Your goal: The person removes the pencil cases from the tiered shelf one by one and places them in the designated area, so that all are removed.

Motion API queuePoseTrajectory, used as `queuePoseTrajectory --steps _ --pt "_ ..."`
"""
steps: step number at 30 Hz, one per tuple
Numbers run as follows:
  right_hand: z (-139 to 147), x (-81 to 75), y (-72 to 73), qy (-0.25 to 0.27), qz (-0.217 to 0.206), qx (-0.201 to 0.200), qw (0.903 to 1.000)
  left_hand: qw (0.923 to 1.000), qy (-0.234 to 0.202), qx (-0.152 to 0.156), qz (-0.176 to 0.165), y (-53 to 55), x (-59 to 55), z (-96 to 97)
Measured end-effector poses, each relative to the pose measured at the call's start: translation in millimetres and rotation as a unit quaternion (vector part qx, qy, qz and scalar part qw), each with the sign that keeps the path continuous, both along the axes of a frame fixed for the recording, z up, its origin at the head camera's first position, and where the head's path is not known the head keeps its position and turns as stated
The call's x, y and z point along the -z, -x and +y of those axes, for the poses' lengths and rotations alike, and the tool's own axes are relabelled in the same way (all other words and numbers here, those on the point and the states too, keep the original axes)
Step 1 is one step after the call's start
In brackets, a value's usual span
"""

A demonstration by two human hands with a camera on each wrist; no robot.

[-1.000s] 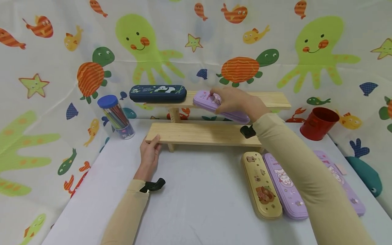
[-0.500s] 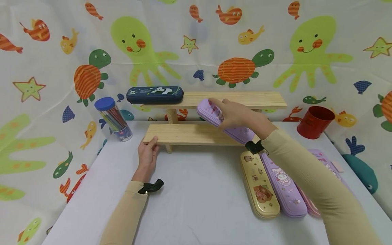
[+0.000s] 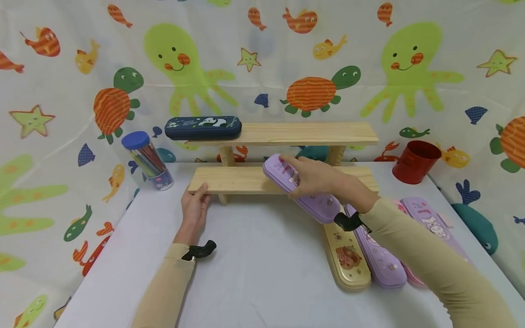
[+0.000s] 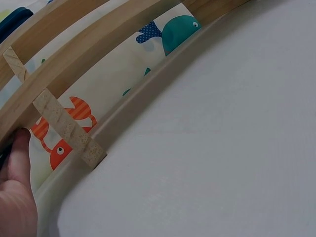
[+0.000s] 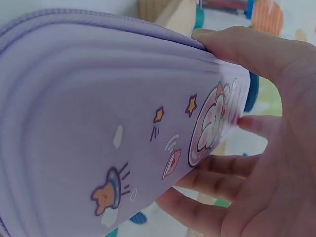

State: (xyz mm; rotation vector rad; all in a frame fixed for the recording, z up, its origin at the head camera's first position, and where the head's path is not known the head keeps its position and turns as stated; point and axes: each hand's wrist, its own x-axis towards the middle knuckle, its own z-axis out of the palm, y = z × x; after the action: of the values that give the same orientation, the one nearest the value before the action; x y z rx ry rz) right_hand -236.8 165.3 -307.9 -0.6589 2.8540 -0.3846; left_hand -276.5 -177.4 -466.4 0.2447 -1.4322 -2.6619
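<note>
A purple pencil case [image 3: 317, 207] hangs tilted in front of the lower board of the two-tier wooden shelf [image 3: 242, 180]. My right hand [image 3: 317, 177] grips it across its width, thumb on one long edge and fingers on the other, as the right wrist view shows [image 5: 256, 148]. My left hand [image 3: 194, 207] holds the left end of the lower board, with the thumb on top. In the left wrist view the thumb [image 4: 19, 163] shows at the board's edge. On the upper board's left end lies a dark blue panda pencil case [image 3: 203, 128].
Lying on the table at right are a yellow pencil case [image 3: 348, 259], a purple one [image 3: 381, 259], a partly hidden pink one [image 3: 415, 277] and another purple one [image 3: 430, 223]. A red bucket [image 3: 416, 161] stands behind them. A blue-lidded tub of pens [image 3: 148, 160] stands left of the shelf.
My right hand has brought the purple pencil case from the upper board down and toward me, and it now tilts more steeply. The left hand keeps its hold on the lower board.
</note>
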Motion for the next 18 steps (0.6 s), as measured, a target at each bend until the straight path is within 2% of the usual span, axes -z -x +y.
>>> queuePoseTrajectory --steps 18 --pt "-19.9 49.8 -48.5 0.03 -0.046 0.015 0.9984 0.9999 0.004 0.006 0.014 0.6 2.7 -0.5"
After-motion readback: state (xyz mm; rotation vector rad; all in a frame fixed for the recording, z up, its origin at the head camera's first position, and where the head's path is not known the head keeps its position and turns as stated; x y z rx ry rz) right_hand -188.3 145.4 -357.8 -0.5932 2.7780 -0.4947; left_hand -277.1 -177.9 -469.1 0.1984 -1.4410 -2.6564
